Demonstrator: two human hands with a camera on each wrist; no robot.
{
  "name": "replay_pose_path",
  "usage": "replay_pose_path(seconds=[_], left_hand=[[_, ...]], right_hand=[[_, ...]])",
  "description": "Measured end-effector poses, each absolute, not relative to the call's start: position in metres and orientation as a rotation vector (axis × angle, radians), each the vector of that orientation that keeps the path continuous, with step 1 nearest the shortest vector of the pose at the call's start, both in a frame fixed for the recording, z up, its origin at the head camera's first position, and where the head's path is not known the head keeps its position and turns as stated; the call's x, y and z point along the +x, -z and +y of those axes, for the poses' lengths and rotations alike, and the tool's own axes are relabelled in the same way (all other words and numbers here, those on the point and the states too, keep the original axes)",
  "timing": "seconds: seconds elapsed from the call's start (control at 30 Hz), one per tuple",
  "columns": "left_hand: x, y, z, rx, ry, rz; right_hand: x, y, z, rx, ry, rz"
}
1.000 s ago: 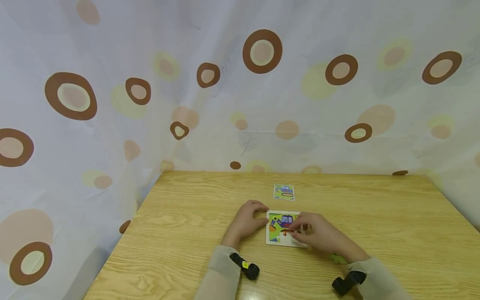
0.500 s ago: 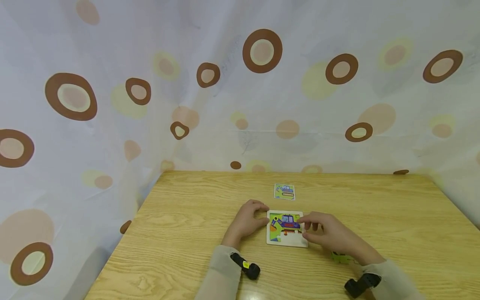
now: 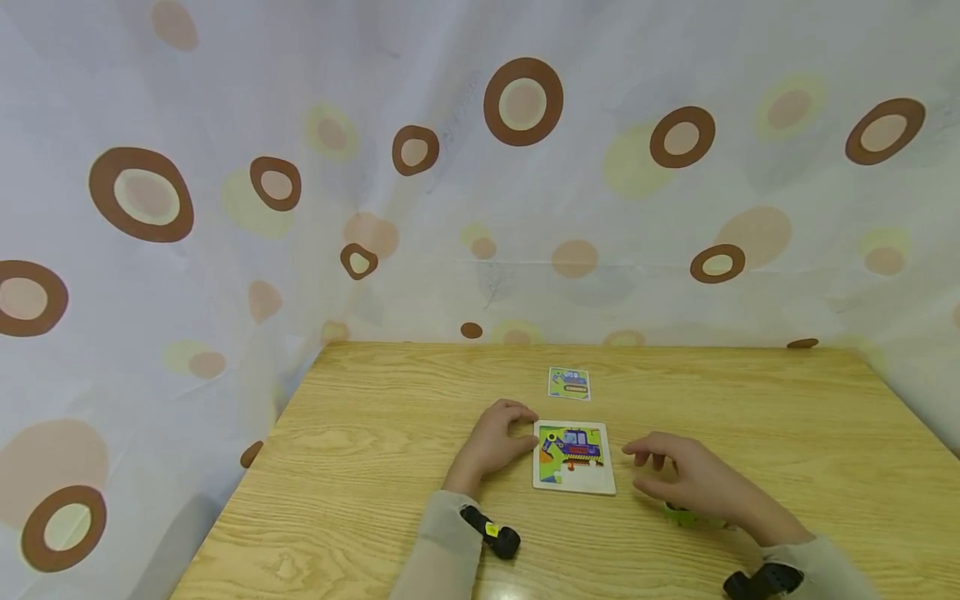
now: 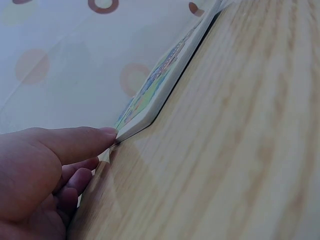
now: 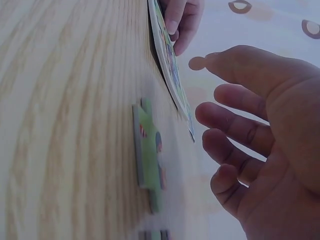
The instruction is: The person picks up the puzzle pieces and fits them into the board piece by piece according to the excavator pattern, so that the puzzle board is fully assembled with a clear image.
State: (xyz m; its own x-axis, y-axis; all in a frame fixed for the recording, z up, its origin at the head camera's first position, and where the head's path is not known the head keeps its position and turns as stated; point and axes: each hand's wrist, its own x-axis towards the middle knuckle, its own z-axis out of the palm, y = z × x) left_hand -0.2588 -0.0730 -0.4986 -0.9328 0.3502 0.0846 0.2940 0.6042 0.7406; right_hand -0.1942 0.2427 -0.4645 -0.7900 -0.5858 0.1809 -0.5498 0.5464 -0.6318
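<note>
A square jigsaw puzzle board (image 3: 588, 478) with a pale rim lies on the table. A purple digger on green fills its upper and left parts, and the lower right shows bare white. At its left edge rests my left hand (image 3: 497, 439), the straight thumb (image 4: 95, 140) touching the near corner in the left wrist view. My right hand (image 3: 686, 475) is right of the board, fingers loosely bent, holding nothing. Partly hidden under it lies a green puzzle piece (image 3: 681, 517), which the right wrist view shows flat beside a second piece (image 5: 156, 235) cut off by the frame.
Beyond the board lies a small picture card (image 3: 568, 383) with a similar digger. The wooden table (image 3: 390, 392) meets a spotted cloth (image 3: 420, 292) at its back edge and sides. Each sleeve carries a black wrist camera (image 3: 491, 533).
My right hand has let go of a puzzle piece at the board's right side and drawn back to the right. More of the digger's lower body shows now. My left hand stays put.
</note>
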Motion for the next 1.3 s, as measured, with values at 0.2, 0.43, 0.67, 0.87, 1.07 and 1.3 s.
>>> replay_pose_path(seconds=[0.2, 0.43, 0.67, 0.87, 1.07, 1.3], left_hand=[[-0.259, 0.499, -0.073, 0.548, -1.252, 2.751], [-0.259, 0.499, -0.073, 0.557, -1.246, 2.760], [-0.259, 0.498, -0.072, 0.553, -1.247, 2.757], [-0.259, 0.500, -0.073, 0.554, -1.246, 2.759], [-0.259, 0.501, -0.073, 0.564, -1.249, 2.760], [-0.259, 0.500, -0.073, 0.565, -1.237, 2.763]], right_hand=[[-0.190, 0.465, 0.253, -1.021, 1.045, 2.748], [-0.184, 0.469, 0.264, -1.076, 0.992, 2.775], [-0.178, 0.469, 0.273, -1.088, 0.908, 2.823], [-0.178, 0.468, 0.280, -1.059, 0.899, 2.751], [-0.176, 0.470, 0.286, -0.992, 0.924, 2.662], [-0.176, 0.473, 0.291, -1.007, 0.935, 2.615]])
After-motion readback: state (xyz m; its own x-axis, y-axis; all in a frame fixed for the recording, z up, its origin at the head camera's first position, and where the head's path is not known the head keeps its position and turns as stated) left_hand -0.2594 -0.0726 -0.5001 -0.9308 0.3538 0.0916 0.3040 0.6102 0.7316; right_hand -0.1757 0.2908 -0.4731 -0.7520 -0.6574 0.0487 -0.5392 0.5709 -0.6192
